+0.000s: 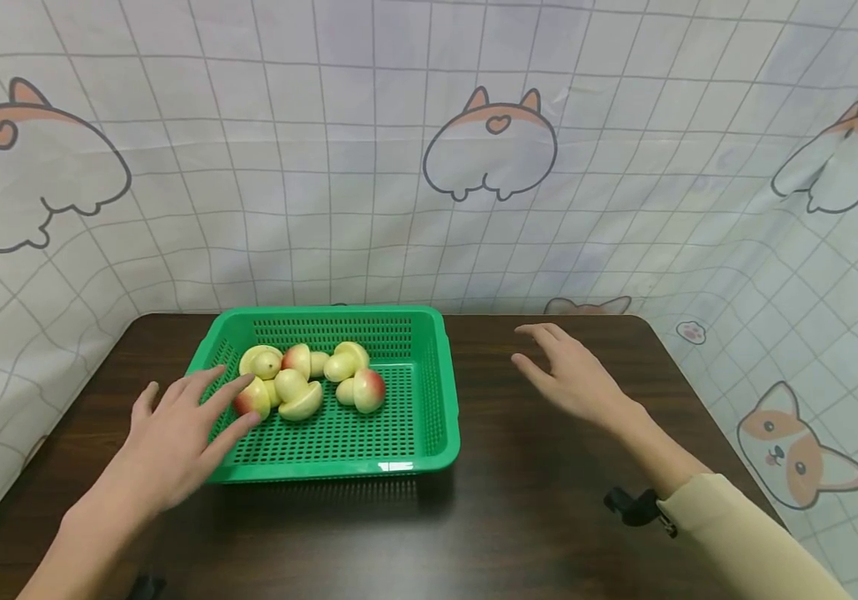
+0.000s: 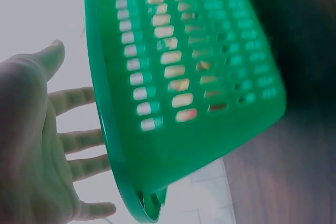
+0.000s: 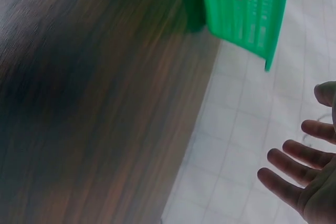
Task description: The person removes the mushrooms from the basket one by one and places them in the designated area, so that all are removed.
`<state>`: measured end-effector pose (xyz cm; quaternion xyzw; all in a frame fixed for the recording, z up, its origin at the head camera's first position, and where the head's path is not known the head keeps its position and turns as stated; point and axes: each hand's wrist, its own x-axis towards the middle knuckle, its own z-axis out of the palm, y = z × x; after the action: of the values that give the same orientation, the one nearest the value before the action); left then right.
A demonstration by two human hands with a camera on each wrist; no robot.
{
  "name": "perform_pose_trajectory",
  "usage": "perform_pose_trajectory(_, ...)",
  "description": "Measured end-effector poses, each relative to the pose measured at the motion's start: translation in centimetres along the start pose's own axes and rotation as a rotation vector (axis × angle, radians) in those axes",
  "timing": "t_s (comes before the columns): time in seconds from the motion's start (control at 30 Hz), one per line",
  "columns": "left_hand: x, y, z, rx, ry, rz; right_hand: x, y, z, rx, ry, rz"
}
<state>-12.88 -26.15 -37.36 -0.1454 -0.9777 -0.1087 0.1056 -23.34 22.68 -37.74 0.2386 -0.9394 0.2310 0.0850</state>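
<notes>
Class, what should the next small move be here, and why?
Probably lower the left hand toward the leftmost red-and-yellow piece: that hand is empty, spread and nearby, while the right hand sits well apart from the green basket.

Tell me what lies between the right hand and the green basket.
In the head view, only bare dark tabletop shows between the right hand and the green basket; no object lies there.
</notes>
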Motion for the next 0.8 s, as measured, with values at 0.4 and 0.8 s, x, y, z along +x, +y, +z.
perform_pose_trajectory(0.4,-2.2,3.0,1.4,0.071,0.082,0.006,1.3,-3.0,1.3,0.051,0.036,-0.092)
perform_pose_trajectory(0.8,-4.4,5.0,3.3,0.059,0.063,-0.048,2.7,-5.7,2.7,0.082,0.056,-0.152)
